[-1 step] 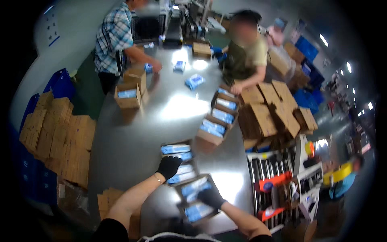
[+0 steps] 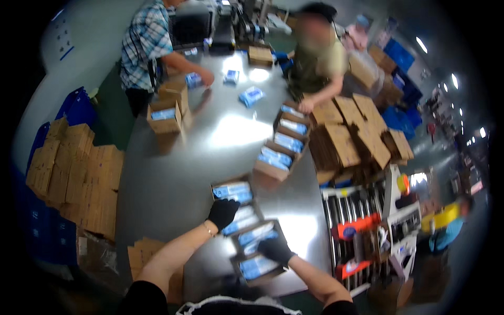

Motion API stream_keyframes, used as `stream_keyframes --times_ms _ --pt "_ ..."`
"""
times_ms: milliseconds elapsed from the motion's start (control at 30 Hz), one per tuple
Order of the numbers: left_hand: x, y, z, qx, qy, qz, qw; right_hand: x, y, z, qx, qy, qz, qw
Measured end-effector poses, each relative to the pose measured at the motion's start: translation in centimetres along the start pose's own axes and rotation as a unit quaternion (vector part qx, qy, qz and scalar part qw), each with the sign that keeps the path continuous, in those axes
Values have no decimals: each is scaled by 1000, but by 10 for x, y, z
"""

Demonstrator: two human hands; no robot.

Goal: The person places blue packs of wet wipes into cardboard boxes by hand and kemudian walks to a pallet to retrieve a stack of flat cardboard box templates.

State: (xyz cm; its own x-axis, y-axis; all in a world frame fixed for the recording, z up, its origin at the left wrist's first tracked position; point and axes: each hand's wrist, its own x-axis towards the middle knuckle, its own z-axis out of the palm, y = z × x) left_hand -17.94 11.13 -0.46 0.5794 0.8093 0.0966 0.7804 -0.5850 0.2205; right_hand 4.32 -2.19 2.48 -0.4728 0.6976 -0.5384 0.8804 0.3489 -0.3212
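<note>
Two rows of small open cardboard boxes lie near me on the steel table, filled with blue-and-white soft packs. My left hand (image 2: 223, 212), in a black glove, is closed over the edge of the left row, between its far box (image 2: 212, 189) and the packs (image 2: 241, 218) in the nearer one. My right hand (image 2: 275, 249), also gloved in black, reaches over the side of the right row. It touches the packs (image 2: 257, 232) in its far box; its fingertips are blurred and partly hidden. Another filled box (image 2: 280, 276) sits nearest to me.
Beyond my hands stands a row of filled boxes (image 2: 270, 170) on the steel table (image 2: 173, 189). Loose packs (image 2: 252, 96) lie farther off. Two co-workers stand at the far end, one holding a pack (image 2: 193, 80). Stacked cartons (image 2: 346, 144) and a roller conveyor (image 2: 349, 210) line the right.
The far box of the left row sits slightly farther from me, and the right row is closer to the left one. The plaid-shirted co-worker's pack shows more clearly. The view has shifted slightly.
</note>
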Motion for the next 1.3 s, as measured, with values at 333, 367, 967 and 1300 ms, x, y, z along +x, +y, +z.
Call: stream_keyframes --times_ms 333,367,967,1300 --pt "-169 151 -46 -276 149 -303 900 -149 -3 90 360 351 308 808" --pt "-203 174 -32 -316 111 -302 893 -146 -4 95 310 296 299 853" --pt "-55 371 54 -204 -226 -82 949 -203 164 128 157 384 143 898" --pt "-76 349 174 -515 28 -288 807 -167 139 76 160 560 143 800"
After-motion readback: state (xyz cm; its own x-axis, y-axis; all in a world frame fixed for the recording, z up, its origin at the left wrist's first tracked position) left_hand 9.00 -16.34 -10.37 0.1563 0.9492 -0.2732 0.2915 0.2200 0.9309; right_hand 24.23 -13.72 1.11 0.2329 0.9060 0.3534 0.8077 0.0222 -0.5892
